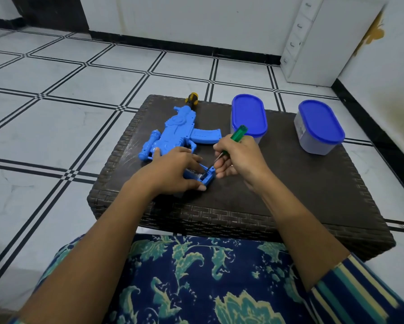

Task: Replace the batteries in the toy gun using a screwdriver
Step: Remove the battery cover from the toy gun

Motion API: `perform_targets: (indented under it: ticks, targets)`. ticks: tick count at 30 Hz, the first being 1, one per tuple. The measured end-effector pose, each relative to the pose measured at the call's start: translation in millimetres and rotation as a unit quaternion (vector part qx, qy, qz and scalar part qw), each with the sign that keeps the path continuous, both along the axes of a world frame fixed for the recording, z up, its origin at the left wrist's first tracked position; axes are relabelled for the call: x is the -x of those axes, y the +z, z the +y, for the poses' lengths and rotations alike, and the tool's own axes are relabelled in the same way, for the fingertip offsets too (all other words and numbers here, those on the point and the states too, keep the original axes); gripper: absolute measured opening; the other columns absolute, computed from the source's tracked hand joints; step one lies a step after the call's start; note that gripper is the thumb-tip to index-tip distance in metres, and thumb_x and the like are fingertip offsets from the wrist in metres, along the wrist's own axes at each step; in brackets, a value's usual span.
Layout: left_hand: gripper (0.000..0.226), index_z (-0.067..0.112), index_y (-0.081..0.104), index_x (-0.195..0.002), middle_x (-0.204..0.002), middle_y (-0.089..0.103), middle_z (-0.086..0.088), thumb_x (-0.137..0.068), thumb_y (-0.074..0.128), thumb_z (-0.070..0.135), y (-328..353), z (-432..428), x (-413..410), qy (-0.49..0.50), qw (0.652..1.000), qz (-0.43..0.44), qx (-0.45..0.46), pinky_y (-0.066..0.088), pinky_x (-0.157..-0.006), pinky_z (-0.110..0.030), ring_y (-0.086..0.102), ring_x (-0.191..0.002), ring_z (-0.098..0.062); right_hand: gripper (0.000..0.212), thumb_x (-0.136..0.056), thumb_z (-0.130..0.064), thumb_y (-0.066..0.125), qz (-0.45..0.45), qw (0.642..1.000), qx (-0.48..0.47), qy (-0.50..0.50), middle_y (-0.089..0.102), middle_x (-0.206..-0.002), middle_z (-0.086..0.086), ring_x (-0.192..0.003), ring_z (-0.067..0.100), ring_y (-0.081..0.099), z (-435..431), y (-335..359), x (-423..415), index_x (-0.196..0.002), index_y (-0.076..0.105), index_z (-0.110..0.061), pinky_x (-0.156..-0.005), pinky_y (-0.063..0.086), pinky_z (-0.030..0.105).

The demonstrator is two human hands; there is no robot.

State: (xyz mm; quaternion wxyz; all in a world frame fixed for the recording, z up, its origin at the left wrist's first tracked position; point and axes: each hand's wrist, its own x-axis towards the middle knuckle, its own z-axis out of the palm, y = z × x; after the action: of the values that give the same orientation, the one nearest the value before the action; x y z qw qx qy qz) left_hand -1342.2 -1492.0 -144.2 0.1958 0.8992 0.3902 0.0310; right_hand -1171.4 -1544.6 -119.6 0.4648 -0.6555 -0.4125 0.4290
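Down on a dark woven table (289, 197), a blue toy gun (173, 132) lies flat. Left hand (175, 171) clamps its grip end, where a battery (194, 173) shows. Right hand (238, 157) grips a green screwdriver (237, 134), tip in the open compartment. Two blue-lidded tubs (248, 118) stand behind.

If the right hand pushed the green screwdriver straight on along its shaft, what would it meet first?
The right hand aims the green screwdriver down-left into the open battery compartment; its tip would likely meet the battery there first, though depth is unclear.
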Motion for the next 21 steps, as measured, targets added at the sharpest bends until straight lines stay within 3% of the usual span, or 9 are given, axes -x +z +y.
perform_targets:
  ticks: [2,7,13,18,21]
  targets:
    - [0.044,0.039,0.064,-0.117,-0.143,0.045,0.021,-0.077,0.069,0.056,0.3,0.3,-0.1,0.003,1.0,-0.004,0.002,0.01,-0.107,-0.071,0.02,-0.141,-0.003,0.019,-0.088,-0.012,0.058,0.009,1.0,-0.007,-0.003,0.063,-0.062,0.021,-0.051,0.028,0.059,-1.5,0.8,-0.6,-0.076,0.062,0.002,-0.056,0.059,0.039]
    - [0.032,0.038,0.067,-0.108,-0.132,0.051,0.029,-0.081,0.066,0.055,-2.0,4.6,0.7,0.022,0.999,-0.031,-0.008,0.014,-0.108,-0.065,0.029,-0.136,0.002,0.018,-0.091,-0.007,0.056,0.071,0.997,-0.032,-0.016,0.059,-0.061,0.019,-0.046,0.024,0.056,-3.8,7.7,-2.9,-0.076,0.059,0.004,-0.046,0.056,0.03]
    - [0.019,0.042,0.071,-0.092,-0.129,0.054,0.028,-0.079,0.068,0.054,-5.6,7.8,1.6,0.036,0.997,-0.062,-0.022,0.019,-0.106,-0.062,0.038,-0.131,0.002,0.017,-0.092,-0.008,0.057,0.082,0.996,-0.034,-0.008,0.06,-0.063,0.02,-0.048,0.024,0.057,-4.4,10.0,-3.4,-0.081,0.06,0.005,-0.049,0.057,0.031]
    - [0.032,0.045,0.068,-0.1,-0.13,0.054,0.027,-0.074,0.067,0.064,-8.2,10.4,5.1,0.021,0.998,-0.053,-0.02,0.021,-0.106,-0.061,0.039,-0.131,0.002,0.021,-0.09,-0.013,0.057,0.031,0.998,-0.034,-0.031,0.059,-0.059,0.015,-0.044,0.02,0.055,-3.8,13.4,-14.4,-0.075,0.061,0.0,-0.046,0.053,0.028]
    - [0.026,0.042,0.069,-0.096,-0.119,0.061,0.025,-0.08,0.062,0.061,-8.4,8.7,0.6,0.035,0.995,-0.085,-0.035,0.026,-0.103,-0.058,0.049,-0.121,-0.002,0.027,-0.089,-0.015,0.058,-0.028,0.997,-0.052,-0.055,0.055,-0.056,0.009,-0.048,0.018,0.052,-0.7,8.7,-13.9,-0.065,0.058,-0.004,-0.048,0.048,0.029]
